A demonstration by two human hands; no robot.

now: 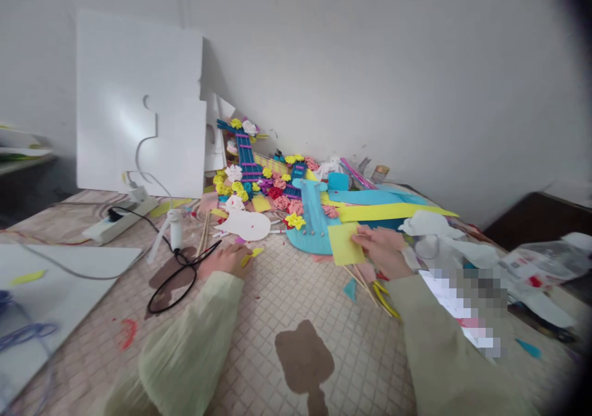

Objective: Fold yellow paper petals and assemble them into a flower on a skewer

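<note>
My right hand (380, 251) pinches the edge of a yellow paper square (343, 244), thumb and fingers closed on it. On the left, my left hand (224, 259) rests low over the tabletop, fingers closed around a small yellow paper scrap (253, 254). Between and beyond the hands lies a light-blue guitar-shaped cutout (315, 212) with a yellow paper flower (295, 220) at its left edge. A white paper cutout (250, 224) is just past my left hand. Thin wooden sticks (365, 283) and yellow-handled scissors (386, 299) lie beside my right wrist.
Flower-decorated blue guitar shapes (247, 157) stand against the wall by a white board (139, 108). A glue gun (176, 228) with a black cable (160, 308) and a power strip (120, 219) are at left. A plastic bottle (541, 262) lies at right.
</note>
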